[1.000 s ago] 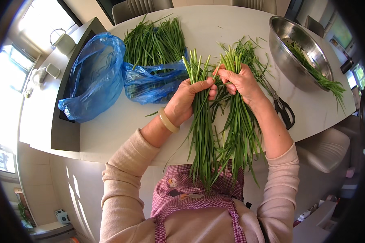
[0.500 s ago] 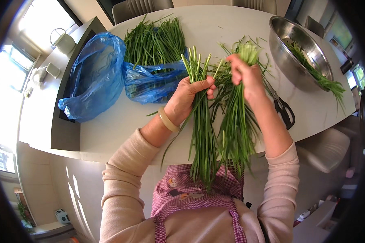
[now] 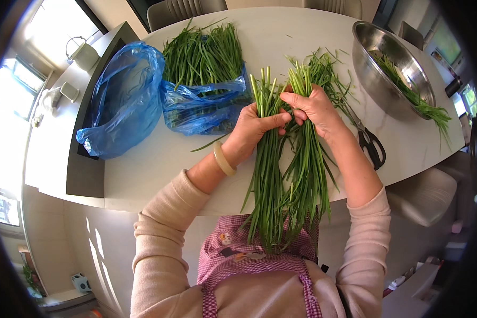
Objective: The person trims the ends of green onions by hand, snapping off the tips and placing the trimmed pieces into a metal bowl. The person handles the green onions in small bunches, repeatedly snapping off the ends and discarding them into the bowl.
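Running near-to-far (side by side), left greens (image 3: 266,180) are clasped in a curled left hand (image 3: 252,130), right greens (image 3: 306,164) in a curled right hand (image 3: 317,110).

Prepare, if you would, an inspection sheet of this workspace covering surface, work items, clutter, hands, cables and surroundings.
Surface: pale table with a rounded far side.
Work items: left bunch and right bunch of long greens, pale ends pointing away from the person.
Clutter: scissors; loose scraps; metal bowl with greens over its rim; leafy pile partly in blue plastic.
Hands: left hand grips left bunch; right hand grips right bunch.
Cables: nothing seen.
Surroundings: chairs; pale pot at left.
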Motion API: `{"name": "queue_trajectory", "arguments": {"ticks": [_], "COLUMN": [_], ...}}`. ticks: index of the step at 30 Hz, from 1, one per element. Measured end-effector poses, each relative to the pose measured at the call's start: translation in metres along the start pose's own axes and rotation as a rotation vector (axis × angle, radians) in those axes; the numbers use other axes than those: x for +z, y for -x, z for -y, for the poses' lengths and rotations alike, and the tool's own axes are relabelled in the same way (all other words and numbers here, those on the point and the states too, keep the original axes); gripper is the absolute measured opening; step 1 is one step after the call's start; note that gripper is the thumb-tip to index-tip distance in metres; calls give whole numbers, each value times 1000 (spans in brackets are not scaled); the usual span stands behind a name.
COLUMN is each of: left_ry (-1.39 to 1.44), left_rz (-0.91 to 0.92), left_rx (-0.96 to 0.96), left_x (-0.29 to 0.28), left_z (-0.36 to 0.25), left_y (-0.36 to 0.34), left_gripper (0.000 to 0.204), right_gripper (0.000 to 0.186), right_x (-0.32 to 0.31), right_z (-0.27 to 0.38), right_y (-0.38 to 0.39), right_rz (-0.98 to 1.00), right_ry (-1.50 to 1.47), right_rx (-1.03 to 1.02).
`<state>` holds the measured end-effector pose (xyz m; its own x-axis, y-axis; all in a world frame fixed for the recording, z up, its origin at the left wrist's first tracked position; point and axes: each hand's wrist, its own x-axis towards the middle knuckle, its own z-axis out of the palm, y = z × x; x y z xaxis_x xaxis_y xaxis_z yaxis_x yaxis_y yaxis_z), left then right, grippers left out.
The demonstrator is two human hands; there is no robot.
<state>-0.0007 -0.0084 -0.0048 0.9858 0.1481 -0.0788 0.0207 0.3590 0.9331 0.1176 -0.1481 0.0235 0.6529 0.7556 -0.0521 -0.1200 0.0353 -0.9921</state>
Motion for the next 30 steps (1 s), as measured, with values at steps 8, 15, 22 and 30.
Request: {"name": "queue_trajectory", "arguments": {"ticks": [8, 15, 22, 30], "left_ry": [163, 231, 275, 209], "left_rz": [-83, -119, -98, -131], "left_rx": [-120, -125, -139, -128], "left_x": [4, 2, -1, 4], "left_z": [-18, -17, -13, -13], "left_y": [7, 5, 2, 3], "left_gripper": [16, 15, 16, 11], "right_gripper": [12, 16, 19, 14], "right_x": [-5, -22, -11, 0], "right_z": [2, 4, 1, -6], "right_y": [0, -7, -5, -2], "right_rz": [37, -219, -67, 11], "right_ry": [7, -80, 29, -20], "right_rx": [16, -39, -66, -68]}}
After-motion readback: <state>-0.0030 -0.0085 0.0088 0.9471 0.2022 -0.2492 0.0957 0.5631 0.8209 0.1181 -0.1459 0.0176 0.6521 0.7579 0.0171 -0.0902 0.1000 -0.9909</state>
